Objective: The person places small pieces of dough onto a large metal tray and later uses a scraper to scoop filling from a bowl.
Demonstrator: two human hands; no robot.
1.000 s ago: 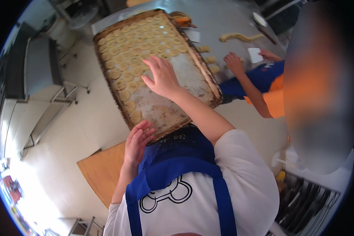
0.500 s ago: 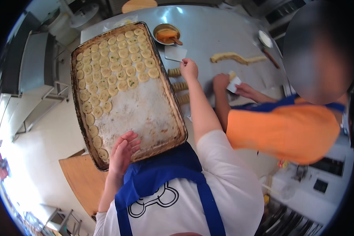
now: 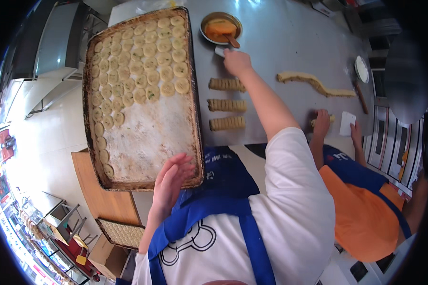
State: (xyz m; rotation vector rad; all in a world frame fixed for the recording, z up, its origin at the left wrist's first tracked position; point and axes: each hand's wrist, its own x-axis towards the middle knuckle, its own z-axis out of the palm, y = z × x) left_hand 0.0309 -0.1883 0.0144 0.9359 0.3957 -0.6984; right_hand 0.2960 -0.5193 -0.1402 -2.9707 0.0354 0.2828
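A large baking tray (image 3: 193,142) stands at the left of the table, its far part and left side covered with rows of round dough slices (image 3: 153,78). Over its near right corner hovers my left hand (image 3: 173,173), empty, fingers stretched out. My right hand (image 3: 238,61) reaches across the table and grips a white dough scraper (image 3: 219,51), mostly hidden behind the fingers. Just beyond is a metal bowl (image 3: 204,35) of orange filling with a wooden-handled tool in it. Three sliced dough rolls (image 3: 227,105) lie side by side between tray and forearm.
On my right, a co-worker in an orange shirt (image 3: 349,213) handles dough and a white scraper (image 3: 347,123). A long dough strip (image 3: 318,88) lies beyond, near a rolling pin (image 3: 361,97) and white dish (image 3: 361,70). Another filled tray (image 3: 121,232) sits low at left.
My right hand has closed around the scraper and shifted toward the bowl. My left hand stays over the tray's near edge. The view has turned, bringing all three sliced rolls into sight.
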